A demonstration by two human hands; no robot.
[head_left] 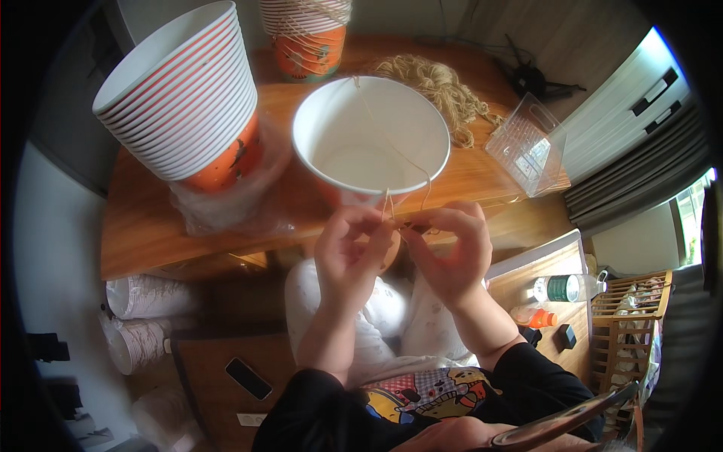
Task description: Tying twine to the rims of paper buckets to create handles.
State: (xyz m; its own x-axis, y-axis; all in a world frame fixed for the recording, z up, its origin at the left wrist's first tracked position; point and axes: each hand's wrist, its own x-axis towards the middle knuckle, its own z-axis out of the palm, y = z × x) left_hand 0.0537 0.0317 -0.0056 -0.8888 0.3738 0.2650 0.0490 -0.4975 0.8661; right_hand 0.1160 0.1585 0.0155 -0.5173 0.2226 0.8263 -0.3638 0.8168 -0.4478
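Note:
My left hand (352, 248) and my right hand (452, 245) meet just in front of a large white paper bucket (331, 135). Both are closed, thumbs and forefingers pinching a thin beige string (387, 202) close together. The string passes through the near wall of the bucket just under its rim, and its slack crosses the opening to the far rim. The bucket stands upright on the wooden table (279, 102), mouth up, with nothing seen inside. My fingertips hide whether the string is knotted.
Left on the table leans a tall stack of nested buckets (181, 105) in clear plastic. Behind stands another stack (309, 45) wound with string. A tangled string bundle (437, 83) and a clear plastic tray (527, 147) lie right. Lower down are a phone (248, 378) and a bottle (565, 288).

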